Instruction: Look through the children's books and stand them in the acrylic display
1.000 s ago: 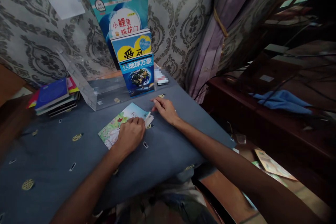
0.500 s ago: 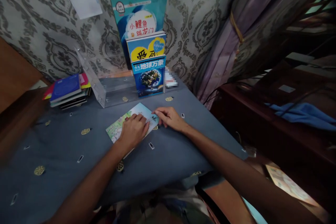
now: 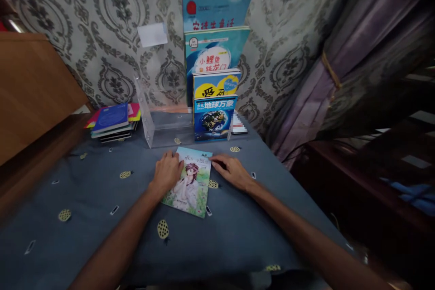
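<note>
A thin paperback book [image 3: 193,186] with a drawn figure among flowers on its cover lies flat on the table, slightly turned. My left hand [image 3: 166,172] rests along its left side, thumb over the cover and fingers lying by the top left corner. At the upper right corner, my right hand [image 3: 233,170] touches or nearly touches the edge with its fingertips, thumb apart from the index finger. Behind the book stands a clear stepped rack [image 3: 170,138]. In its right part, several books stand in tiers, with a blue book with a globe picture [image 3: 214,120] in front.
A pile of books [image 3: 112,120] with a blue one on top lies left of the rack. The dark blue tablecloth [image 3: 102,244] has pineapple prints. Patterned wallpaper with a white paper [image 3: 152,35] is behind, and a tied purple curtain [image 3: 316,86] hangs right.
The book has turned from slanted to nearly upright toward me, showing more of its cover. My left hand has shifted from the cover's middle to its left side. The view has also shifted.
</note>
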`<state>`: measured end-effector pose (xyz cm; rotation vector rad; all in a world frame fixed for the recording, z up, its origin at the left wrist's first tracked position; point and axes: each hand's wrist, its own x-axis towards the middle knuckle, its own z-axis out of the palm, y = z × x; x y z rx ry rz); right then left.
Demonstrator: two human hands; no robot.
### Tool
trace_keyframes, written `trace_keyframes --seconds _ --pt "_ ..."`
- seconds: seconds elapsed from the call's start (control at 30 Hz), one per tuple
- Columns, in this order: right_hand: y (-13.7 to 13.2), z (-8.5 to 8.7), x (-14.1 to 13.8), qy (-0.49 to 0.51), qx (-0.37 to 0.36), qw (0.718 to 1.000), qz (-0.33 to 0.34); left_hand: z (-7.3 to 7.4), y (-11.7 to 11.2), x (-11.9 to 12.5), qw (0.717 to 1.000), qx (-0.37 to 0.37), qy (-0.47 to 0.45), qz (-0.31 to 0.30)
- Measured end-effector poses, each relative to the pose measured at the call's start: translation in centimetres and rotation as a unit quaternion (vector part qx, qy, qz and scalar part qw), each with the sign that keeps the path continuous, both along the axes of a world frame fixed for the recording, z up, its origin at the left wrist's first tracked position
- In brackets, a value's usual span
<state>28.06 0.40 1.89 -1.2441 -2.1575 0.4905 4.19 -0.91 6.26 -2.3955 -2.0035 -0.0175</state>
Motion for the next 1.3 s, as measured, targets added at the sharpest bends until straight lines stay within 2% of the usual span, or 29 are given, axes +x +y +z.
trace_keyframes --seconds 0.13,0.37,0.5,0.63,0.77,0.83,0.9,1.0,1.1,1.2,1.3 --pt "1.7 0.3 -1.2 -0.048 0.018 0.998 0.024 -0.4 0.7 -0.8 0.999 0.007 -0.029 0.034" --pt "4.2 -0.3 -3.3 -0.093 0.014 0.996 0.0 -1.6 2.1 -2.1 0.996 0.051 -0.053 0.05" --pt "3.9 -0.1 -3.7 -0.129 0.013 0.991 -0.016 -2.0 2.3 -2.4 0.995 0.064 -0.066 0.048" --pt "2.8 1.1 -5.6 -0.179 0.068 0.98 -0.048 -2.4 2.6 -2.6 0.993 0.089 -0.067 0.03" --pt "2.9 1.6 -9.5 -0.168 0.084 0.982 0.033 -3.2 3.2 -3.1 0.991 0.11 -0.07 -0.008" --pt "3.4 1.4 -11.3 -0.154 0.072 0.983 0.072 -3.5 3.4 -3.3 0.991 0.108 -0.08 -0.013" --pt "3.9 0.9 -12.2 -0.151 0.062 0.983 0.081 -3.7 3.5 -3.4 0.99 0.109 -0.093 -0.013" --pt "4.4 0.1 -11.5 -0.163 0.049 0.984 0.044 -3.9 3.7 -3.6 0.988 0.114 -0.107 -0.016" --pt "4.6 -0.4 -9.0 -0.178 0.039 0.983 -0.003 -4.3 4.3 -4.3 0.985 0.117 -0.124 -0.032" --pt "4.2 -0.2 -7.1 -0.189 0.03 0.981 -0.037 -4.8 5.3 -5.5 0.978 0.115 -0.168 -0.049" --pt "3.7 0.4 -7.5 -0.202 0.035 0.978 -0.045 -5.1 6.3 -6.8 0.965 0.097 -0.238 -0.057"
